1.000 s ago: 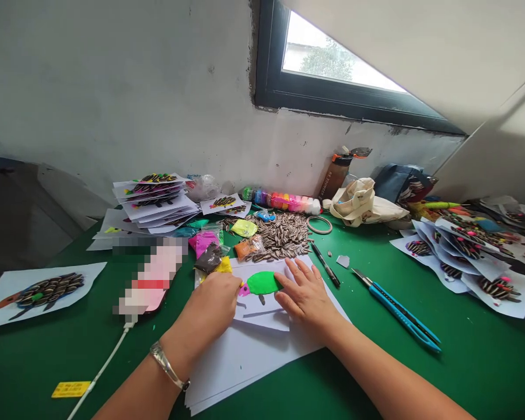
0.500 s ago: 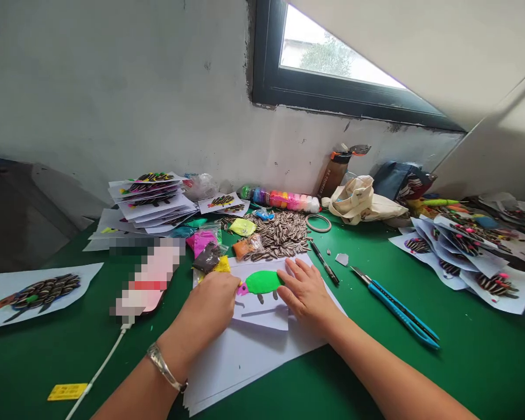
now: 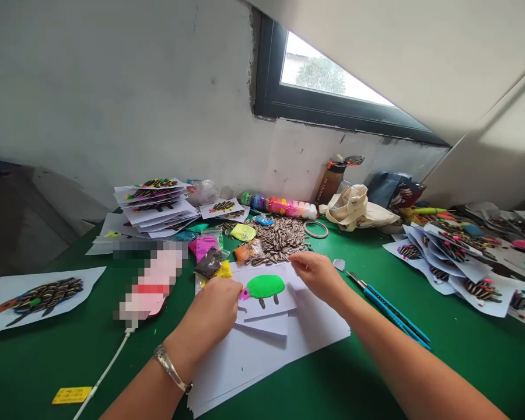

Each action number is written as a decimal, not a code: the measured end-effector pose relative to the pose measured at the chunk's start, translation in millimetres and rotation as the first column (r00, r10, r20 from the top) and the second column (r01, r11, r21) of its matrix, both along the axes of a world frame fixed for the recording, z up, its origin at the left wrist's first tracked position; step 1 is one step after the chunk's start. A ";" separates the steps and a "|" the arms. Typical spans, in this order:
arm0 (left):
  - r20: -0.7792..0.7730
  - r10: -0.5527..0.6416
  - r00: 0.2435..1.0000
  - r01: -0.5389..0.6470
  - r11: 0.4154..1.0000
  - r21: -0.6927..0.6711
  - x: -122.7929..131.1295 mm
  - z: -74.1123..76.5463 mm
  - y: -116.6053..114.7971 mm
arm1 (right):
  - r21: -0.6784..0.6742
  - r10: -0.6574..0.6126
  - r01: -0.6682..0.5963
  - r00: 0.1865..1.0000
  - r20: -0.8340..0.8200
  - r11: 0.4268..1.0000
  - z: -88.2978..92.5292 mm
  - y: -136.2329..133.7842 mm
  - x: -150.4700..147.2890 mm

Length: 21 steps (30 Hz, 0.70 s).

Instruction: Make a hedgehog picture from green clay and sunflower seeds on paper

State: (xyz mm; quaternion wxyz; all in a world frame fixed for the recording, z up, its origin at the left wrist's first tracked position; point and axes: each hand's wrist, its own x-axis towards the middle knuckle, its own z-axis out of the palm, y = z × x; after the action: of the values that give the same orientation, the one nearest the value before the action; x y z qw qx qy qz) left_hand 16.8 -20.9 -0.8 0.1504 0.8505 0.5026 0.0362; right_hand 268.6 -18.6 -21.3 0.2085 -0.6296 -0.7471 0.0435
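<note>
A white paper card [image 3: 269,309] bears a flat green clay oval [image 3: 266,286], a small pink clay head [image 3: 244,294] and two dark legs. It lies over larger white sheets [image 3: 262,367]. My left hand [image 3: 214,309] is closed at the card's left edge, its fingertips against the pink head; what they pinch is hidden. Above the card's right side, my right hand [image 3: 321,277] has its thumb and fingers drawn together. Its fingertips are at the near edge of a pile of striped sunflower seeds [image 3: 284,236]; anything between them is too small to make out.
Clay packets [image 3: 210,259] lie left of the seeds. A blue craft knife [image 3: 391,309] rests at right, with a tape ring [image 3: 315,229] behind. Stacks of seed-decorated cards [image 3: 157,204] stand on both sides. A pink device [image 3: 155,286], partly pixelated, has a white cable.
My right hand has lifted off the card and moved up toward the seed pile, its spread fingers now drawn together. It now covers the pen. My left hand stays by the pink head.
</note>
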 end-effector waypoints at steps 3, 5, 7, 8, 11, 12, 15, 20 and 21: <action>0.019 0.016 1.000 -0.016 1.000 0.003 -0.6 1.5 0.5 | -0.018 0.033 -0.032 0.994 0.100 0.999 7.3 22.3 -19.0; 0.021 0.028 0.999 -0.028 1.000 0.005 -1.2 2.2 1.5 | -0.022 0.024 -0.021 0.987 0.158 1.000 1.9 34.2 -30.7; 0.022 0.036 0.999 -0.036 0.999 0.005 -1.6 2.7 2.3 | -0.030 0.015 -0.009 0.977 0.213 1.000 -6.9 42.4 -37.7; 0.022 0.039 0.999 -0.039 0.999 0.003 -1.6 2.9 2.6 | -0.035 0.012 -0.004 0.971 0.237 0.999 -11.1 45.1 -39.4; 0.023 0.045 0.999 -0.045 0.999 -0.006 -1.0 3.3 2.9 | -0.055 0.015 0.001 0.956 0.293 0.999 -19.5 49.6 -41.1; 0.022 0.046 0.999 -0.046 0.999 -0.010 -0.8 3.5 2.9 | -0.059 0.016 0.002 0.952 0.305 0.998 -20.7 50.3 -41.5; 0.018 0.049 0.999 -0.048 0.999 -0.016 -0.2 4.2 2.9 | -0.057 0.021 -0.003 0.948 0.317 0.998 -20.2 50.2 -43.8; 0.032 0.058 0.998 -0.057 0.998 -0.032 -0.4 6.2 2.3 | -0.008 -0.006 0.008 0.966 0.258 1.000 -8.7 34.7 -44.1; 0.037 0.059 0.998 -0.058 0.998 -0.035 -0.5 6.5 2.2 | 0.003 -0.012 0.011 0.976 0.219 1.000 -5.7 29.2 -43.9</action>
State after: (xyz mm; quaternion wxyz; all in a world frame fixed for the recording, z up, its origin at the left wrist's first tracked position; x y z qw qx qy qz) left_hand 16.2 -18.8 5.7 0.1735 0.8319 0.5249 0.0483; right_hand 224.7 10.6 -27.0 0.1255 -0.6348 -0.7619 -0.0280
